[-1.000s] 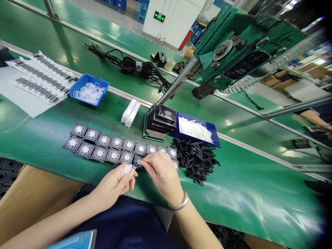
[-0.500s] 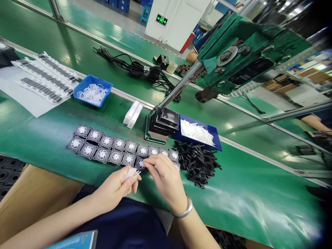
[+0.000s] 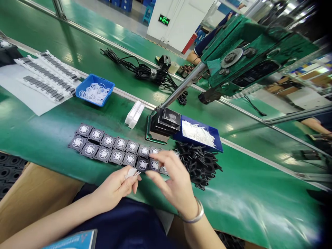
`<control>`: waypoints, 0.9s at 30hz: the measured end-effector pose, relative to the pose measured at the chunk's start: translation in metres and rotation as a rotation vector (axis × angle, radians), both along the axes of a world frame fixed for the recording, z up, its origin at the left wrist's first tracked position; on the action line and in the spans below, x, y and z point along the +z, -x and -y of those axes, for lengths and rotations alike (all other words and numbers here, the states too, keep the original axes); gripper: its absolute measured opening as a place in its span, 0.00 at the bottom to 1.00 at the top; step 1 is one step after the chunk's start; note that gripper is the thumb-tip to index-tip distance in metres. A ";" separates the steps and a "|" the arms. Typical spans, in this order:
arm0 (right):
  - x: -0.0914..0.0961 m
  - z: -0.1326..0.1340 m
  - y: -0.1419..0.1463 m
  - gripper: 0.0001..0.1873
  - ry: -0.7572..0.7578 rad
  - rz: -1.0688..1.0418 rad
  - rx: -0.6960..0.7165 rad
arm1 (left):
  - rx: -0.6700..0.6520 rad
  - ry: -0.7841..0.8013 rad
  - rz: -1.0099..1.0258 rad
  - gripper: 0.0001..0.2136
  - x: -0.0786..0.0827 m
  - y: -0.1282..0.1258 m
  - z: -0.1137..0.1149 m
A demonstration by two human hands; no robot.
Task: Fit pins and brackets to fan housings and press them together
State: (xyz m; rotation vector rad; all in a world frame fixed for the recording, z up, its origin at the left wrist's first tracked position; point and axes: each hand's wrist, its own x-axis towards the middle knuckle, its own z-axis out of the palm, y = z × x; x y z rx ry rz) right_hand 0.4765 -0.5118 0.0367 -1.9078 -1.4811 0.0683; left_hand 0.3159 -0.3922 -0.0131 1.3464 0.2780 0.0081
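Observation:
My left hand [image 3: 118, 186] is closed near the table's front edge, pinching a small bunch of white plastic pieces [image 3: 131, 173]. My right hand [image 3: 172, 180] hovers with loosely spread fingers over the right end of two rows of black square fan frames with white impellers [image 3: 114, 149]. Its fingertips are just above the last frames in the front row. I cannot make out anything between its fingers. A heap of empty black frames [image 3: 198, 162] lies to its right.
A dark blue tray of white pieces [image 3: 199, 135] sits behind the heap, beside a black press block [image 3: 164, 124] under a green machine [image 3: 249, 52]. A blue bin of white rings [image 3: 94, 90], white blocks [image 3: 134, 114], black cables [image 3: 150, 74] and strips of parts [image 3: 44, 76] lie farther back.
My right hand has lifted off the fan frame it was touching and shifted slightly right, its fingers spreading. The left hand has stayed in place with the white pieces.

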 end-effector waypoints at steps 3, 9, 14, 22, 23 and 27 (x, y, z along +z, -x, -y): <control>-0.004 -0.003 0.012 0.04 0.043 -0.204 0.172 | -0.013 -0.057 0.021 0.19 0.003 -0.001 -0.001; -0.009 -0.011 0.016 0.07 -0.003 -0.262 0.167 | 0.065 -0.035 0.040 0.19 -0.002 0.004 -0.003; -0.003 -0.006 0.000 0.13 -0.021 -0.138 0.021 | 0.115 0.042 0.023 0.17 -0.008 0.009 -0.004; -0.020 0.001 -0.003 0.03 0.037 0.151 0.008 | 0.060 0.043 0.015 0.18 -0.011 0.008 -0.004; -0.019 0.001 -0.003 0.05 0.038 0.169 0.001 | 0.053 0.039 0.020 0.18 -0.011 0.007 -0.004; -0.010 0.003 -0.006 0.19 -0.005 0.215 -0.091 | 0.046 0.037 0.031 0.18 -0.009 0.005 -0.004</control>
